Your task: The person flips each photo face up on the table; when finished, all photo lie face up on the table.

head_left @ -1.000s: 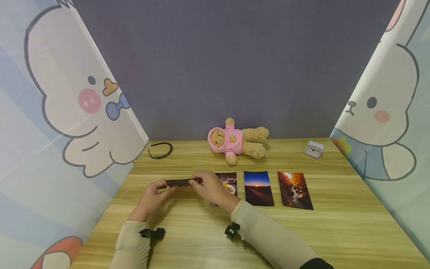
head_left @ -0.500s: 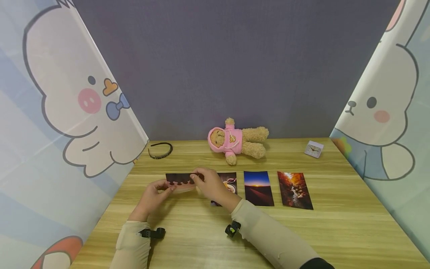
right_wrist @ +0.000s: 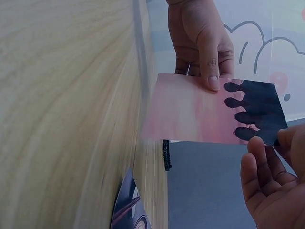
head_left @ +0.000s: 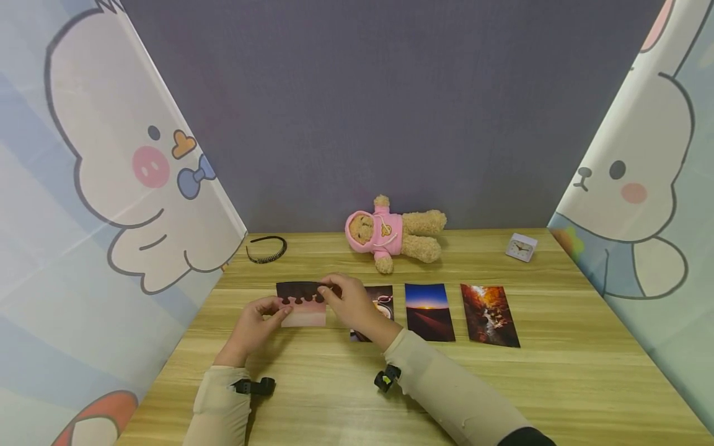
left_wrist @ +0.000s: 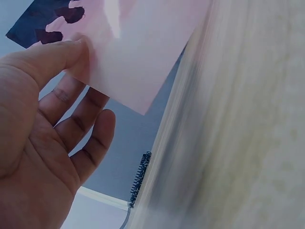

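A photo print (head_left: 304, 314), pink with several dark silhouettes along its dark upper band, is held between both hands just above the table. My left hand (head_left: 252, 329) pinches its left edge, thumb in front, as the left wrist view shows too. At the upper right corner, my right hand (head_left: 352, 308) grips the dark band between thumb and fingers. Lying in a row to the right are a food photo (head_left: 385, 293), partly hidden by my right hand, a sunset photo (head_left: 429, 314) and an autumn stream photo (head_left: 491, 317).
Along the back of the wooden table (head_left: 334, 396) lie a black headband (head_left: 273, 257), a teddy bear (head_left: 390, 234) in a pink hoodie and a small white clock (head_left: 521, 248). A grey panel (head_left: 390, 111) stands behind, with cartoon-printed walls on both sides.
The photo has turned from nearly edge-on to showing its printed face to the head view. My right hand has risen slightly; my left hand has hardly moved.
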A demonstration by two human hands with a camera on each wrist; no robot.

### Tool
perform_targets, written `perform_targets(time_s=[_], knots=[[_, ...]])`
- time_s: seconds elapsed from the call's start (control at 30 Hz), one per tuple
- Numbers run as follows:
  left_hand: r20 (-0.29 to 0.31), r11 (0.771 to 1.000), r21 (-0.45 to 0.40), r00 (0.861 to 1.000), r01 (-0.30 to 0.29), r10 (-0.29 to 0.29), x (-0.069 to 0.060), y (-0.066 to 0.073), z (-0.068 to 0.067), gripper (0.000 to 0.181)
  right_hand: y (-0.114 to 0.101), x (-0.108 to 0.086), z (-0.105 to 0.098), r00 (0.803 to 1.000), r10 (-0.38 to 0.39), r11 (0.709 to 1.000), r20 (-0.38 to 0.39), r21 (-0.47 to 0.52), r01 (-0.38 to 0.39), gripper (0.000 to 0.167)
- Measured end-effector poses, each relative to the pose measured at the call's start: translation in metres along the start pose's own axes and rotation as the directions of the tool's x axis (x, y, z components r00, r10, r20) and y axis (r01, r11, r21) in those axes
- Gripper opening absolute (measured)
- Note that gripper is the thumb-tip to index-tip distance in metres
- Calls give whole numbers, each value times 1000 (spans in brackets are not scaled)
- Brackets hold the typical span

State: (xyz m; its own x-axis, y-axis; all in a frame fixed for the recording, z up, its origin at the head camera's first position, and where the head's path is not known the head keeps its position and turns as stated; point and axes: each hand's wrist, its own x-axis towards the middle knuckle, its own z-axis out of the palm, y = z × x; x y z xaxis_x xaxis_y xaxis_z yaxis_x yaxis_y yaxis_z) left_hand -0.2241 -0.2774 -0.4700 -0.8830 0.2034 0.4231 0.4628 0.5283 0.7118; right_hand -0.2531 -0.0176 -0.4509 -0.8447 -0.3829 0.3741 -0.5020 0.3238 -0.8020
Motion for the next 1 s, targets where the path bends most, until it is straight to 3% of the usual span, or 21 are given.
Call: perform_targets(time_s=[0.13,0.43,0.7,1.0], knots=[[-6,1000,-15,1000,-11,11,0,15,-2,10,1,0,-1,1000,11,1000,-11,1,-11,23],[-23,1000,4,1000,1,-1,2,-20,5,12,3,1,-2,999,4,1000,-35,15,-4,17],[-1,997,-67,1000,29,-29,1,-24,3,4,7,2,-2,998,33,996,-59,81,-29,17],[-19,994,-97,998,50,-52,1,-26,2,6,9,4,-5,994,48,992,-94,121,-37,13]])
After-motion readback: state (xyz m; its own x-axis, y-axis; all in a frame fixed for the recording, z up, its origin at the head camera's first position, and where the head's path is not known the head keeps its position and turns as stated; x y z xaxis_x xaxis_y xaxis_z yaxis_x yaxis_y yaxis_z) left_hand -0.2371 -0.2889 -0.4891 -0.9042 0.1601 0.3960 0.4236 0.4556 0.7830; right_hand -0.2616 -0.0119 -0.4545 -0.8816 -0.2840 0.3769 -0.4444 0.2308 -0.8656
